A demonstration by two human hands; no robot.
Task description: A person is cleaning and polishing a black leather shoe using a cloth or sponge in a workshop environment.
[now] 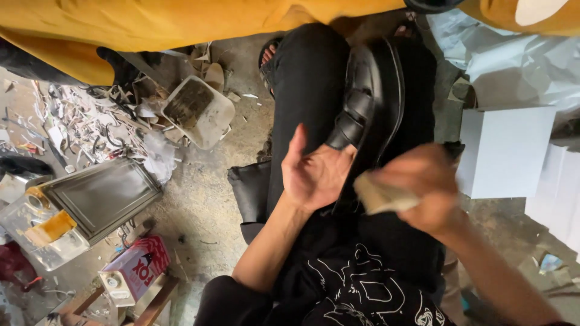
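Bare concrete floor [205,199], gritty and littered

A grimy square plastic tub [199,111] stands tilted near a heap of paper and leather scraps [90,124]; below it lies a dark metal tray [103,196] with a clear container [36,232] just beside it, and a red-and-white carton [136,268] rests by a wooden frame [154,305]. On the far side stands a white box [504,151], with crumpled white sheeting [513,60] behind it

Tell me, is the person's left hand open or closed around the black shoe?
Open. The left hand shows its palm, fingers spread, steadying the black shoe on the lap.
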